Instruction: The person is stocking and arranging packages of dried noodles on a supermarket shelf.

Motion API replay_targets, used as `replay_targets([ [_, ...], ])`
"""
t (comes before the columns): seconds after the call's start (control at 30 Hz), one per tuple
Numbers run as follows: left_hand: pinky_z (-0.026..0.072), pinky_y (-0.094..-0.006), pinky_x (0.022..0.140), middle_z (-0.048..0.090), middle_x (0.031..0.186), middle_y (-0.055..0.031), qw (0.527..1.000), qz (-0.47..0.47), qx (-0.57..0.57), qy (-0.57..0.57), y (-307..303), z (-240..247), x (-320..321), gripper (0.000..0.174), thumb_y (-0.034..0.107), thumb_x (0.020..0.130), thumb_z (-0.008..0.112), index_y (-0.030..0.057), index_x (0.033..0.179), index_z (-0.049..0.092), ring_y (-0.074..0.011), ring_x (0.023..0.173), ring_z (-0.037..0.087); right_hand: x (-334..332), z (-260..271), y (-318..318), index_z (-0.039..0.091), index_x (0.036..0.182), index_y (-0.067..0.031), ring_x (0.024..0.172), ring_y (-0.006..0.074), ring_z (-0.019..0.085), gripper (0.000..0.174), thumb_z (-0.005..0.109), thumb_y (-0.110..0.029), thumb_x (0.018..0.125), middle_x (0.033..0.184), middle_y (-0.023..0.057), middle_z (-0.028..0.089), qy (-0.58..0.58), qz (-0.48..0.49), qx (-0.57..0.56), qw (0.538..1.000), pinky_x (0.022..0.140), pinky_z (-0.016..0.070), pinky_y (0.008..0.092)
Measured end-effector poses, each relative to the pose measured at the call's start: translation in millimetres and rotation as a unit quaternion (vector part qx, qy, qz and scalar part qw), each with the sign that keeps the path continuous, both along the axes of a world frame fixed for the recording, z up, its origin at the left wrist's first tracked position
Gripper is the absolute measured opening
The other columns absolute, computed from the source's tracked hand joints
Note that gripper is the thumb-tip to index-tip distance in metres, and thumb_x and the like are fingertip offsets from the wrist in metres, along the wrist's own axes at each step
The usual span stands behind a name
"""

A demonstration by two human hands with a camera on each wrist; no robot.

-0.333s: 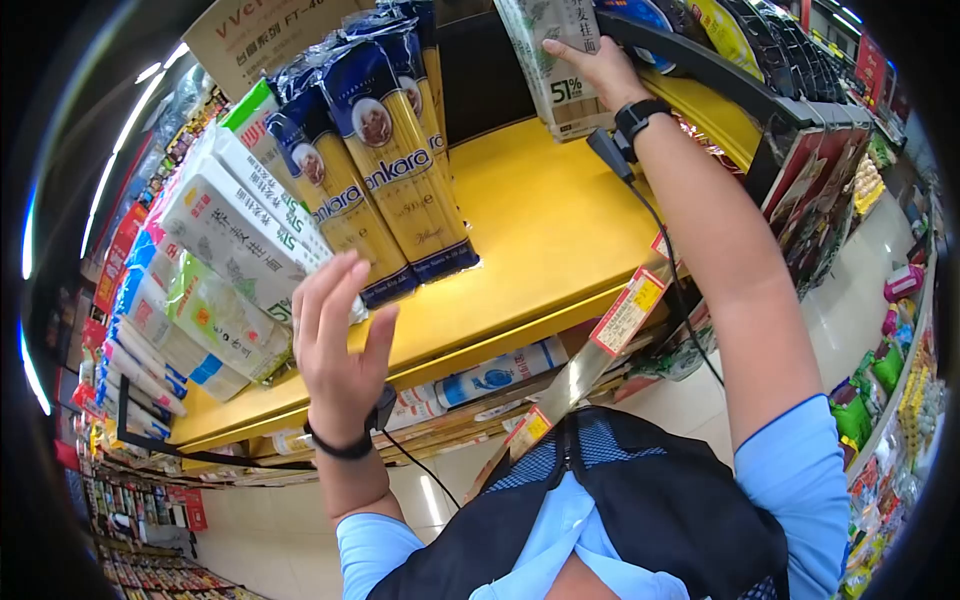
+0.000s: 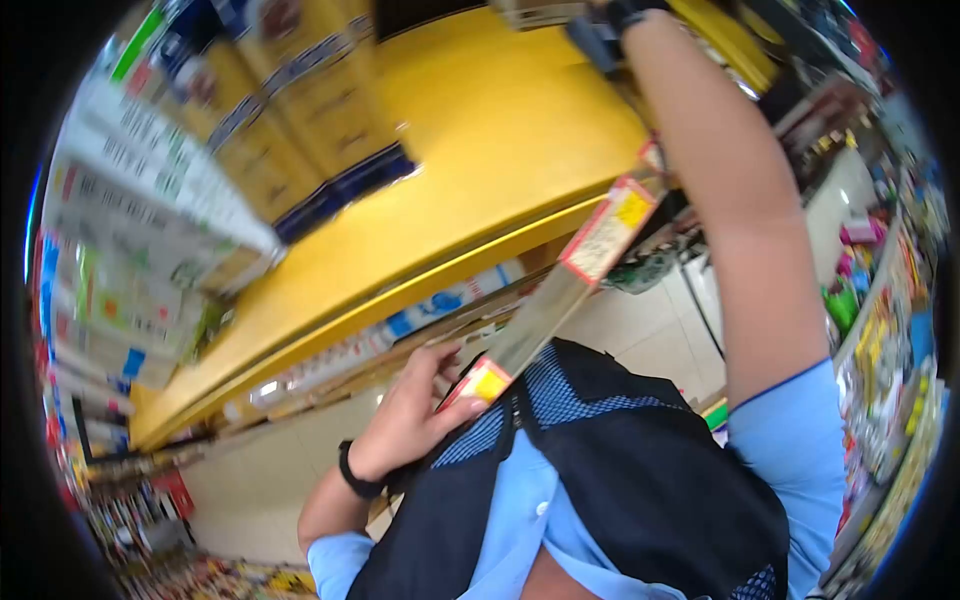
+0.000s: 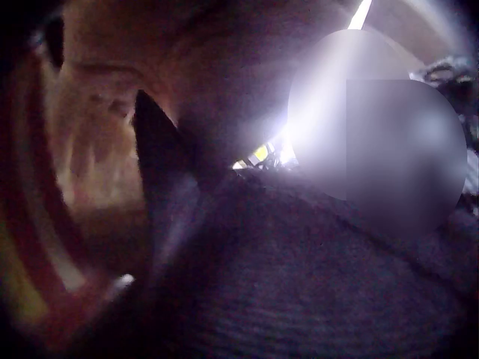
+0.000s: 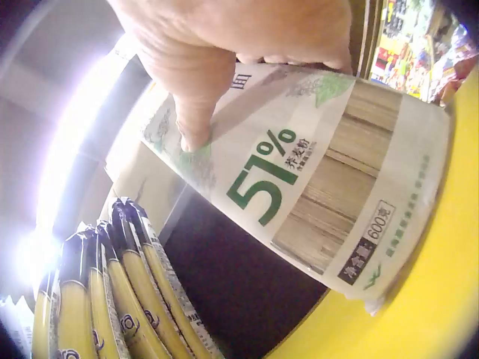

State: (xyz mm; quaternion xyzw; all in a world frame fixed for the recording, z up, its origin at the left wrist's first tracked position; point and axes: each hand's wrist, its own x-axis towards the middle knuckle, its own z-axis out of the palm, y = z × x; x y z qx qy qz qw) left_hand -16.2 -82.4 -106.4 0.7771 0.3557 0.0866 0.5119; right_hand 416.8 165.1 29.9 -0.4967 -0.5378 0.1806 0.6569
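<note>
In the right wrist view my right hand (image 4: 247, 37) grips a pack of buckwheat noodles (image 4: 322, 164) marked 51%, thumb on its front face. The pack stands tilted in that view, its lower end at the yellow shelf (image 4: 314, 333). The head view cuts off this hand above the wrist. My left hand (image 2: 412, 412) pinches the lower end of a clear price-label strip (image 2: 535, 325), thumb over a red and yellow label. This strip slants from the shelf's front edge down to my vest. The left wrist view is dark, mostly filled by fabric.
Blue and yellow spaghetti packs (image 2: 310, 100) stand on the yellow shelf (image 2: 500, 120), left of centre. White noodle packs (image 2: 150, 210) line its left end. A lower shelf holds a blue and white packet (image 2: 450, 300). Goods crowd the aisle at right (image 2: 900, 330).
My left hand has dropped from beside the spaghetti packs to the strip's lower end and taken hold of it. The head view has tipped downward, so shelf and packs sit higher and further left.
</note>
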Motion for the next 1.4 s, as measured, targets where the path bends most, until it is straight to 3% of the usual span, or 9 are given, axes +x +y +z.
replay_targets([
  [0.33,0.0534,-0.0500,0.077,0.067,0.099,-0.0209,0.993,0.006,0.116,-0.007,-11.2,32.6,-29.8,0.038,0.023,0.092,0.073,0.0014,0.117,0.054,-0.0419,0.092,0.068,61.1,-25.8,64.4,0.048,0.153,-0.0065,0.143,0.0209,0.046,0.069,0.069,-0.043,0.098,0.154,0.0085,0.050,-0.081,-0.051,-0.049,0.994,0.118,0.0384,0.0392],
  [0.53,0.0565,-0.0498,0.072,0.066,0.101,-0.0207,0.929,-0.010,0.362,0.078,11.4,94.0,-50.9,0.043,0.021,0.085,0.075,0.0011,0.114,0.051,-0.0430,0.088,0.068,96.6,-35.5,76.9,0.046,0.154,-0.0066,0.144,0.0247,0.046,0.070,0.064,-0.046,0.100,0.155,0.0121,0.050,0.046,0.053,-0.109,0.992,0.119,0.0357,0.0384],
  [0.67,0.0568,-0.0480,0.071,0.068,0.085,-0.0187,0.890,-0.052,0.441,0.103,45.1,116.7,-68.1,0.033,0.020,0.083,0.074,0.0007,0.104,0.059,-0.0395,0.082,0.070,115.7,-27.1,84.6,0.056,0.142,0.0001,0.129,0.0323,0.058,0.073,0.066,-0.055,0.095,0.139,0.0219,0.060,-0.210,-0.086,-0.177,0.958,0.109,0.0456,0.0426],
  [0.83,0.0567,-0.0469,0.068,0.069,0.076,-0.0178,0.854,-0.059,0.514,0.056,59.5,119.7,-83.4,0.019,0.018,0.079,0.071,0.0025,0.089,0.067,-0.0378,0.077,0.071,53.3,1.2,7.2,0.044,0.155,-0.0058,0.147,0.0333,0.042,0.069,0.058,-0.047,0.102,0.157,0.0193,0.046,-0.570,-0.251,-0.084,0.778,0.117,0.0360,0.0411],
  [0.9,0.0570,-0.0469,0.066,0.070,0.075,-0.0174,0.841,-0.077,0.534,0.047,67.0,120.4,-87.8,0.015,0.017,0.078,0.070,0.0033,0.084,0.069,-0.0379,0.074,0.071,-101.2,21.0,-105.6,0.048,0.149,0.0015,0.143,0.0338,0.047,0.081,0.070,-0.052,0.092,0.152,0.0217,0.051,-0.526,-0.099,-0.031,0.844,0.117,0.0371,0.0422],
  [0.97,0.0574,-0.0469,0.066,0.070,0.073,-0.0165,0.834,-0.050,0.550,0.007,77.5,113.0,-89.4,0.015,0.018,0.077,0.071,0.0037,0.082,0.070,-0.0375,0.072,0.071,-183.3,23.2,-175.9,0.047,0.150,-0.0014,0.144,0.0344,0.046,0.078,0.073,-0.044,0.090,0.153,0.0211,0.050,-0.639,0.101,0.007,0.763,0.119,0.0350,0.0430],
  [1.03,0.0574,-0.0470,0.066,0.070,0.073,-0.0170,0.831,-0.038,0.554,-0.031,85.7,109.0,-92.5,0.016,0.019,0.077,0.071,0.0036,0.082,0.070,-0.0373,0.072,0.072,-267.0,15.1,-228.2,0.050,0.149,-0.0033,0.134,0.0375,0.053,0.074,0.077,-0.023,0.083,0.141,0.0215,0.058,-0.575,0.198,-0.018,0.794,0.114,0.0407,0.0443],
  [1.17,0.0574,-0.0459,0.067,0.070,0.072,-0.0159,0.835,-0.100,0.541,0.001,88.0,97.7,-97.6,0.016,0.020,0.077,0.072,0.0040,0.078,0.072,-0.0371,0.073,0.072,-287.7,-30.1,-226.1,0.060,0.131,0.0001,0.104,0.0372,0.061,0.060,0.074,0.000,0.073,0.111,0.0194,0.063,-0.596,0.101,0.020,0.796,0.094,0.0486,0.0426],
  [1.4,0.0527,-0.0449,0.089,0.068,0.105,-0.0151,0.742,0.038,0.669,-0.020,45.5,85.6,-117.2,0.046,0.020,0.087,0.064,-0.0057,0.125,0.062,-0.0297,0.102,0.066,-265.4,-40.2,-222.7,0.063,0.111,0.0028,0.089,0.0287,0.061,0.043,0.068,0.012,0.069,0.095,0.0135,0.061,-0.497,0.061,-0.005,0.866,0.083,0.0480,0.0348],
])
